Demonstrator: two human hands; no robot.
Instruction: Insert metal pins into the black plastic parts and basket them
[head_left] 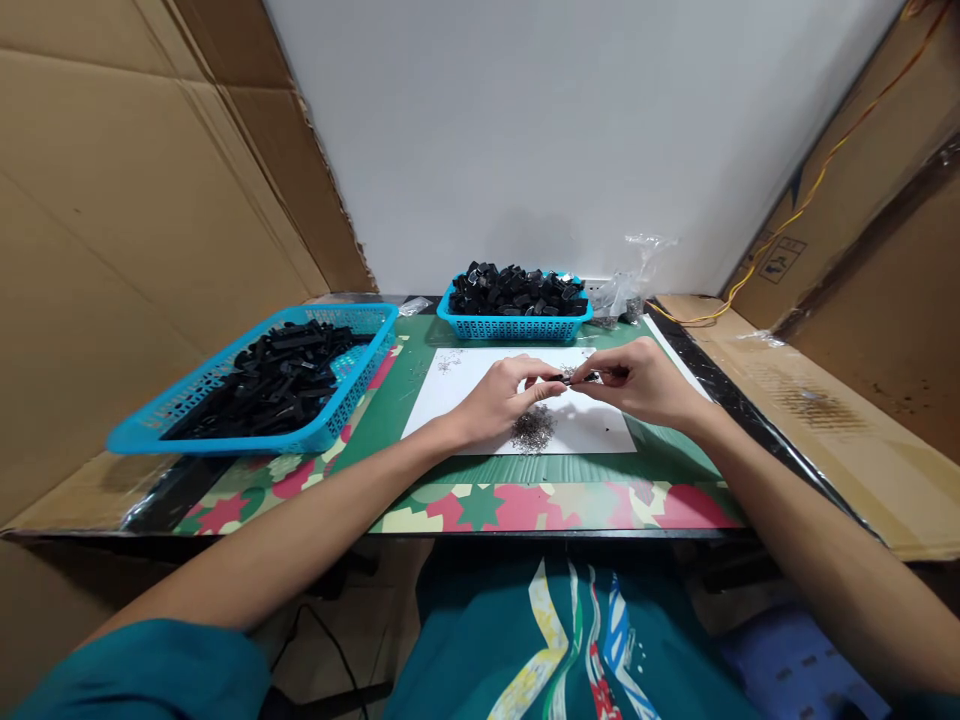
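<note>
Over the white sheet (442,400), my left hand (504,398) pinches a small black piece (556,378) between thumb and fingers. My right hand (641,382) meets it from the other side, its fingertips closed on a dark, partly shiny piece (591,377). The two pieces touch or nearly touch; I cannot tell whether they are joined. Just below the fingers lies a pile of tiny metal parts (533,428). More of these bits show behind the fingertips, partly hidden by my hands.
A large blue basket (319,437) of long black parts stands at the left. Behind the sheet is a smaller blue basket (514,328) heaped with black pieces. Clear plastic bags (619,298) sit to its right. Cardboard walls (847,240) flank the green table mat (675,460).
</note>
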